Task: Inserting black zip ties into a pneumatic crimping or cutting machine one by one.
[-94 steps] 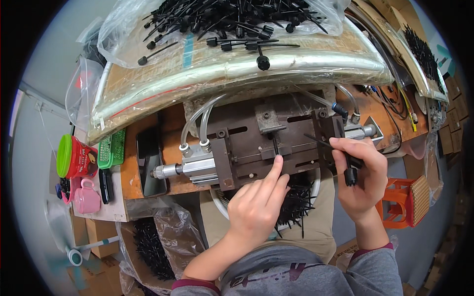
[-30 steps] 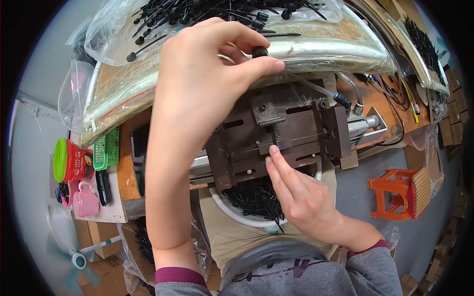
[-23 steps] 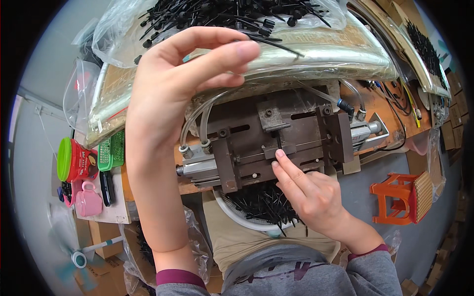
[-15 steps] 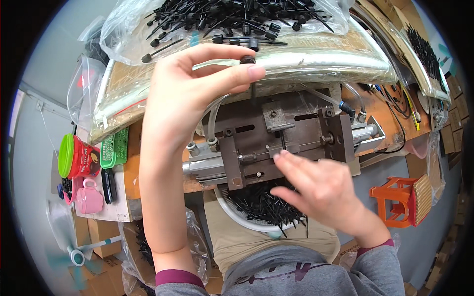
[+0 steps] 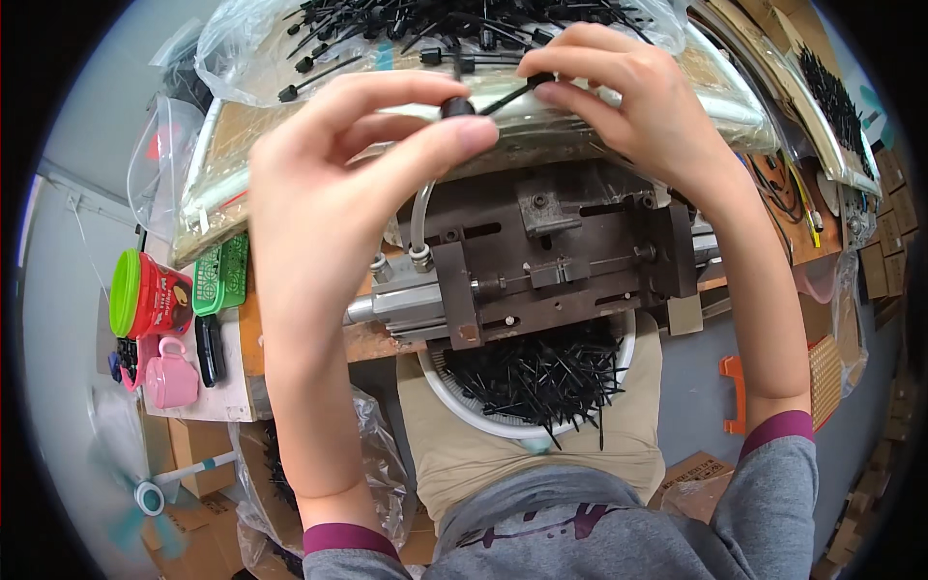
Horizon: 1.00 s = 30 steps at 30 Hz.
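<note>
Raised above the machine, my left hand (image 5: 358, 155) pinches a black plastic stemmed part (image 5: 456, 106) by its thick head between thumb and fingers. My right hand (image 5: 628, 106) holds another black stemmed part (image 5: 507, 99) by its head; its thin stem slants toward the left hand's part. Whether the two parts touch, I cannot tell. Below both hands is a dark brown metal clamping fixture (image 5: 503, 232) with silver cylinders at its sides. Farther back, a heap of similar black parts (image 5: 425, 24) lies on clear plastic.
On my lap rests a white basket (image 5: 478, 422) full of black stemmed parts. A red tub (image 5: 159, 295), green basket (image 5: 222, 275) and pink cup (image 5: 174, 375) stand at the left. An orange stool (image 5: 733, 394) is at the right. A fan (image 5: 150, 498) is lower left.
My right hand has moved up from the fixture to beside my left hand and now holds a stemmed part. My left hand has shifted slightly left; the rod at the fixture's middle is gone.
</note>
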{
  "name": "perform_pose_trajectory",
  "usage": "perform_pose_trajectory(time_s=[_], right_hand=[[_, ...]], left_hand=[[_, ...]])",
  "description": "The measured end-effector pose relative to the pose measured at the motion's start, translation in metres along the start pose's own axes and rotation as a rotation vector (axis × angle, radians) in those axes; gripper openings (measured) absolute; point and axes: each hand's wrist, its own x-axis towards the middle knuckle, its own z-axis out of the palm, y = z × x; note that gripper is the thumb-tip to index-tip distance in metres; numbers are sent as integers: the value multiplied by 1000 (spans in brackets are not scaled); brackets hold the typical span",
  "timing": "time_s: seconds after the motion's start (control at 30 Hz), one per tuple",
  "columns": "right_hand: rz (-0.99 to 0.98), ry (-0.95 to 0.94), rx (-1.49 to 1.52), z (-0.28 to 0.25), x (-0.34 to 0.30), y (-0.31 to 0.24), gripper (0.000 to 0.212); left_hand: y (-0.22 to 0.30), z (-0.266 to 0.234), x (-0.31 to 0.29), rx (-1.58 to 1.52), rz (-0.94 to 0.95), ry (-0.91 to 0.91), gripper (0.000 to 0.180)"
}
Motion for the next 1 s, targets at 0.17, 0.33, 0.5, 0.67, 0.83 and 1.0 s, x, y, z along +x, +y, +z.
perform_pose_trajectory(time_s=[0.17, 0.33, 0.5, 0.67, 0.83, 1.0], right_hand=[[171, 138, 87, -8, -11, -9, 10], [456, 328, 489, -13, -30, -16, 12], [560, 495, 683, -8, -61, -43, 13], [608, 312, 714, -17, -86, -67, 34], [532, 190, 501, -21, -113, -75, 35], [475, 175, 434, -26, -123, -85, 34]], left_hand=[[7, 16, -69, 284, 259, -81, 34], [-5, 21, -117, 355, 198, -126, 38], [-7, 24, -125, 403, 209, -27, 40], [-8, 54, -137, 481, 229, -224, 35], [-26, 83, -134, 698, 291, -215, 28], [-27, 86, -122, 775, 301, -239, 28]])
